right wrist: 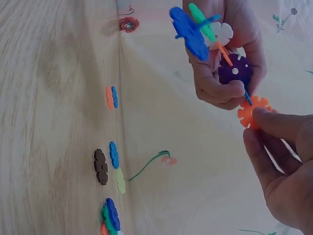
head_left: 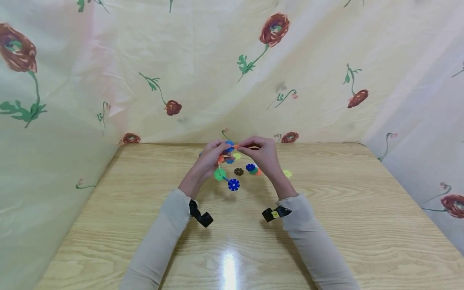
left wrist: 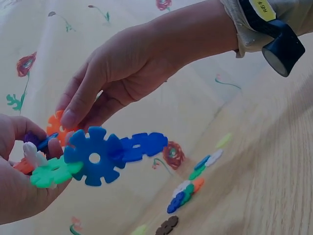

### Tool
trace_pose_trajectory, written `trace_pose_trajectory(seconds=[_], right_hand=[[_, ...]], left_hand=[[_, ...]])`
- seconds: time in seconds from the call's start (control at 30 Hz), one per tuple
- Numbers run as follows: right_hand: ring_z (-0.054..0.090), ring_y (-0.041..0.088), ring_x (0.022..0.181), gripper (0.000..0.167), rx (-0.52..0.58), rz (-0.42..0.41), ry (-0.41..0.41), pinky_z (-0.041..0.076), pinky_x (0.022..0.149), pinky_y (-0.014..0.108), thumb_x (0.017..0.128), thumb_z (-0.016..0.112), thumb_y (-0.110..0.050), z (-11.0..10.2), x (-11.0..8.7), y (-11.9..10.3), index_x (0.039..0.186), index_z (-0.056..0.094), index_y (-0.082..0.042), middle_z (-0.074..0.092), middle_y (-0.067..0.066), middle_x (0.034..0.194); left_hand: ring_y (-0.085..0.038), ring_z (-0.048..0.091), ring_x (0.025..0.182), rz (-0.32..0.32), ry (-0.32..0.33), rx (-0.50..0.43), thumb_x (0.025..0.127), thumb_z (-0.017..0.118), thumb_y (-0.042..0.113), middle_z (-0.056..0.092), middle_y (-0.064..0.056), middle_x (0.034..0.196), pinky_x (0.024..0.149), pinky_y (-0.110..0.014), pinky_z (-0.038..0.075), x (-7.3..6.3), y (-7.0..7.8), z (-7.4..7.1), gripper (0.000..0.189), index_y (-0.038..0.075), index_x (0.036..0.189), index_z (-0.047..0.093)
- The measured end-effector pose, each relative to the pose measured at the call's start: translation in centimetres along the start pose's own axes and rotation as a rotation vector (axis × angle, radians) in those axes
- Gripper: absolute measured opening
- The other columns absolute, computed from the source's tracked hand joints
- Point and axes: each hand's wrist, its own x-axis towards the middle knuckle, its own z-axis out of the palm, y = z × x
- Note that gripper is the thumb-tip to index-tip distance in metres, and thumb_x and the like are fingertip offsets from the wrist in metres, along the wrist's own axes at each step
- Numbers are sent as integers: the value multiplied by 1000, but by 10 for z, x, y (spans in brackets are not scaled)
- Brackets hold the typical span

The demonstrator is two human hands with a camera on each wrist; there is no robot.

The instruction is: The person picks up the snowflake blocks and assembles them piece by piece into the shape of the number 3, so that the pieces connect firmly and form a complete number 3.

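Head view has the left hand (head_left: 210, 156) and the right hand (head_left: 262, 153) above the far side of the table (head_left: 152, 173), fingertips nearly meeting. The right hand pinches an orange disc (right wrist: 254, 112) between thumb and fingers; the left grips a chain of notched discs (left wrist: 78, 154), its fingers at the purple disc (right wrist: 235, 73). The orange disc lies just right of the left fingertips, its rim at the edge of a thin-looking blue disc (right wrist: 248, 96) set crosswise; whether they interlock, I cannot tell. From the left hand, the chain's other end runs toward the table's near side, ending in a dark blue disc (head_left: 233, 185).
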Motion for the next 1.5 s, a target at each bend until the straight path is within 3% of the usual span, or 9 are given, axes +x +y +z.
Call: trace_pose_trajectory(seconds=[0.23, 0.5, 0.57, 0.73, 0.9, 1.13, 1.27, 1.4, 1.5], right_hand=[[71, 15, 84, 13, -18, 37, -7, 60, 79, 22, 90, 78, -9, -3, 0, -5, 97, 78, 2, 75, 21, 99], [71, 21, 94, 22, -75, 130, -184, 60, 81, 26, 92, 77, -12, -20, 0, -2, 110, 73, 0, 73, 17, 109], [70, 22, 94, 24, -127, 152, -230, 60, 80, 28, 93, 76, -13, -26, 0, 1, 113, 73, -1, 73, 16, 109], [69, 24, 90, 24, -293, 219, -357, 59, 77, 33, 93, 74, -12, -36, 1, 14, 114, 72, 0, 73, 17, 105], [66, 23, 82, 34, -445, 317, -462, 52, 66, 25, 93, 75, -12, -37, 2, 35, 122, 68, 4, 71, 17, 98], [60, 14, 69, 38, -519, 417, -414, 46, 57, 22, 91, 76, -15, -29, 4, 58, 123, 69, 3, 71, 15, 91], [58, 13, 75, 29, -558, 434, -383, 44, 61, 21, 88, 79, -13, -21, 6, 63, 112, 72, 2, 72, 15, 99], [57, 14, 72, 18, -541, 452, -364, 45, 60, 20, 84, 81, -5, -17, 6, 62, 98, 72, 2, 70, 12, 92], [58, 14, 72, 22, -534, 462, -353, 45, 60, 21, 82, 82, -3, -15, 6, 61, 101, 71, 3, 69, 11, 91]], left_hand=[[-14, 63, 96, 23, -62, 23, 103, 62, 19, 61, -1, 103, 103, -41, 55, 0, -4, 4, 10, 9, 102, 58], [-40, 58, 125, 35, -100, 46, 103, 62, 15, 65, -7, 107, 116, -57, 40, -2, -5, -3, 10, 5, 105, 61], [-37, 60, 121, 33, -103, 51, 102, 63, 15, 65, -6, 106, 117, -58, 38, -2, -5, -6, 10, 6, 105, 62], [-17, 68, 97, 37, -115, 76, 102, 63, 13, 68, -6, 103, 117, -58, 39, -1, -6, -10, 9, 5, 106, 64], [-17, 69, 97, 39, -122, 108, 102, 63, 12, 68, -17, 115, 114, -54, 44, 0, -6, -10, 10, 4, 107, 65], [-16, 67, 96, 52, -170, 119, 101, 63, 8, 66, -9, 107, 114, -57, 42, 1, -6, -9, 8, 3, 107, 63], [-16, 66, 97, 57, -199, 106, 102, 61, 7, 64, -9, 107, 115, -57, 42, 0, -6, -8, 3, 4, 102, 63], [-16, 66, 96, 64, -209, 103, 102, 61, 6, 64, -5, 103, 115, -58, 41, -2, -5, -7, 5, 7, 97, 63], [-16, 65, 96, 76, -212, 113, 101, 61, 5, 65, -4, 102, 109, -49, 50, -3, -4, -7, 6, 7, 96, 63]])
